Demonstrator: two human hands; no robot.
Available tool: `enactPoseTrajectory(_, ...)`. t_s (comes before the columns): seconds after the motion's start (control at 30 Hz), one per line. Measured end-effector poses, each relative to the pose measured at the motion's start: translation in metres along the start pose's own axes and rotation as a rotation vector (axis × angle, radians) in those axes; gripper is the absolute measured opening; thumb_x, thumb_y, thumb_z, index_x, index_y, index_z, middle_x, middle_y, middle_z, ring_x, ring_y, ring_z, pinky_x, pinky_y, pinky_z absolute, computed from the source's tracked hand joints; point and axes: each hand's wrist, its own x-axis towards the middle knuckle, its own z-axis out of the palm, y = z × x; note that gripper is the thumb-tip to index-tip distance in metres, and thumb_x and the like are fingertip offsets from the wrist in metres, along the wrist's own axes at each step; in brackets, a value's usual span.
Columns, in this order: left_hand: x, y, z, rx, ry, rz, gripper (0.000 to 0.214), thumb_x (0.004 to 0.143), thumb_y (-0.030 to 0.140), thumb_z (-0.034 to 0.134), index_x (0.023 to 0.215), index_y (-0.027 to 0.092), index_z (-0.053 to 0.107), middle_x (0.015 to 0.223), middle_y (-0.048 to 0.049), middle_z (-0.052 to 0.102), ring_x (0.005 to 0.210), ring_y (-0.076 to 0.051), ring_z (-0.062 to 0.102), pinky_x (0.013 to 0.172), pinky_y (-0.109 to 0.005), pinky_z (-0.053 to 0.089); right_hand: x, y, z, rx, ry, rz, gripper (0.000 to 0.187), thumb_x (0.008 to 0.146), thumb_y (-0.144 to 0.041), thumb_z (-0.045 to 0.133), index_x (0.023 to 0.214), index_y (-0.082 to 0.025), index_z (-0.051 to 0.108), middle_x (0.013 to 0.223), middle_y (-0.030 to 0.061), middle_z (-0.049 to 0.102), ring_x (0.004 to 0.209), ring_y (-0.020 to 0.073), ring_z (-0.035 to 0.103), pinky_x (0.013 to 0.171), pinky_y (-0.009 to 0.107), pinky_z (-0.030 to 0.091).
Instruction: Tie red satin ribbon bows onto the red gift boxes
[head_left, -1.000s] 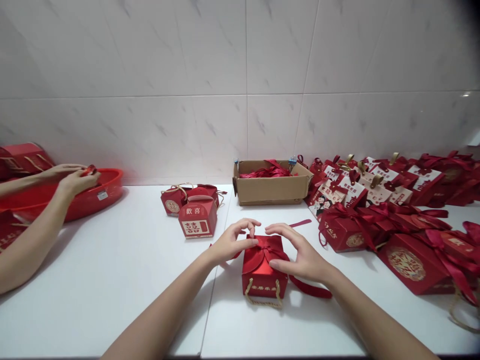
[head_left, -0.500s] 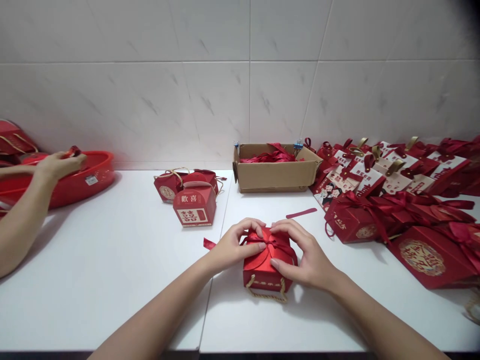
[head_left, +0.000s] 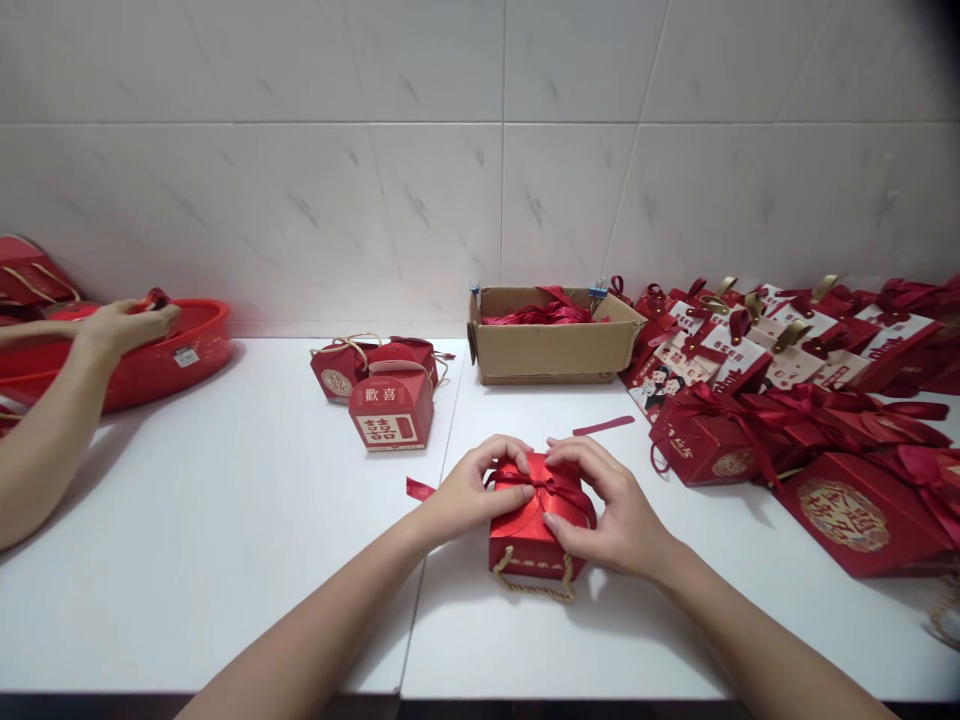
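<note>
Left hand [head_left: 469, 492], right hand [head_left: 611, 510] pinching ribbon [head_left: 541, 485] on red gift box [head_left: 532, 525], white table [head_left: 225, 520]

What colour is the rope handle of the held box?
The rope handle is gold, clearest in head view.

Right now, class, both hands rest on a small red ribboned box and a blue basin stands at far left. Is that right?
No: the head view shows the basin is red, not blue. The left hand and right hand do rest on the small red ribboned box.
</note>
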Motion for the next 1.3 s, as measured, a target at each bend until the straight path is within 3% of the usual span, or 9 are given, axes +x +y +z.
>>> enactPoseTrajectory(0.3,-0.002,0.001,-0.001,0.060,0.069,-0.019,0.026,0.072,0.025,0.064,0.093,0.020,0.050,0.108,-0.0054,0.052,0.097,-0.019,0.053,0.084,-0.032,0.041,-0.001,-0.003,0.000,0.007,-0.027,0.049,0.043,0.068,-0.025,0.068,0.108,-0.023,0.052,0.124,0.0115,0.047,0.116,0.0262,0.047,0.096,0.041,0.042)
enactPoseTrajectory(0.47,0.000,0.000,-0.005,0.104,0.111,-0.006,0.034,0.074,0.037,0.064,0.100,0.022,0.049,0.112,-0.0065,0.050,0.105,-0.021,0.048,0.086,-0.031,0.040,-0.002,0.005,-0.001,0.050,-0.023,0.117,0.054,0.071,-0.041,0.068,0.118,-0.025,0.048,0.133,0.0119,0.041,0.124,0.0279,0.040,0.100,0.044,0.038)
enactPoseTrajectory(0.57,0.004,-0.001,-0.009,0.227,0.306,-0.028,0.030,0.079,0.046,0.056,0.093,0.021,0.048,0.099,-0.0050,0.053,0.095,-0.019,0.051,0.080,-0.030,0.040,0.001,0.012,-0.008,0.128,0.041,0.247,0.041,0.083,-0.047,0.053,0.116,-0.024,0.047,0.123,0.0105,0.049,0.113,0.0239,0.050,0.091,0.039,0.045)
enactPoseTrajectory(0.63,0.005,0.001,-0.014,0.382,0.377,-0.031,0.029,0.081,0.049,0.050,0.080,0.020,0.049,0.084,-0.0026,0.054,0.082,-0.018,0.051,0.075,-0.030,0.039,0.003,0.015,-0.015,0.141,0.006,0.326,0.032,0.088,-0.049,0.044,0.100,-0.021,0.053,0.101,0.0068,0.058,0.093,0.0199,0.057,0.079,0.033,0.048)
enactPoseTrajectory(0.73,0.005,0.005,-0.021,0.559,0.294,-0.068,0.042,0.083,0.052,0.042,0.059,0.018,0.046,0.062,-0.0004,0.050,0.064,-0.016,0.045,0.064,-0.028,0.034,0.006,0.016,-0.027,0.105,-0.098,0.384,0.035,0.088,-0.051,0.042,0.077,-0.019,0.052,0.073,0.0008,0.055,0.071,0.0155,0.055,0.067,0.028,0.045)
enactPoseTrajectory(0.87,0.004,0.007,-0.027,0.535,0.226,-0.161,0.049,0.081,0.057,0.043,0.051,0.018,0.041,0.055,0.0012,0.044,0.055,-0.013,0.040,0.056,-0.027,0.029,0.006,0.017,-0.042,0.048,-0.151,0.502,0.041,0.085,-0.058,0.041,0.076,-0.019,0.052,0.067,-0.0003,0.054,0.063,0.0149,0.053,0.058,0.026,0.042)
enactPoseTrajectory(1.1,0.004,0.006,-0.026,0.401,0.176,-0.075,0.036,0.073,0.052,0.059,0.087,0.020,0.053,0.093,-0.0036,0.055,0.089,-0.019,0.051,0.075,-0.028,0.040,0.005,0.005,-0.051,0.129,-0.631,0.505,0.047,0.079,-0.059,0.050,0.062,-0.017,0.061,0.061,0.0026,0.059,0.056,0.0143,0.051,0.054,0.026,0.038)
enactPoseTrajectory(1.17,0.003,0.004,-0.024,0.379,0.111,-0.074,0.038,0.069,0.050,0.064,0.088,0.020,0.050,0.094,-0.0031,0.052,0.085,-0.017,0.049,0.071,-0.027,0.040,0.005,0.001,-0.047,0.184,-0.657,0.505,0.044,0.078,-0.057,0.054,0.062,-0.016,0.062,0.060,0.0022,0.060,0.054,0.0127,0.048,0.053,0.025,0.037)
enactPoseTrajectory(1.3,0.004,0.000,-0.018,0.330,0.097,-0.119,0.042,0.072,0.051,0.061,0.062,0.018,0.037,0.063,0.0045,0.037,0.059,-0.009,0.036,0.053,-0.021,0.029,0.006,-0.001,-0.039,0.340,-0.640,0.528,0.039,0.077,-0.050,0.060,0.063,-0.014,0.060,0.062,0.0032,0.061,0.057,0.0120,0.051,0.057,0.024,0.039)
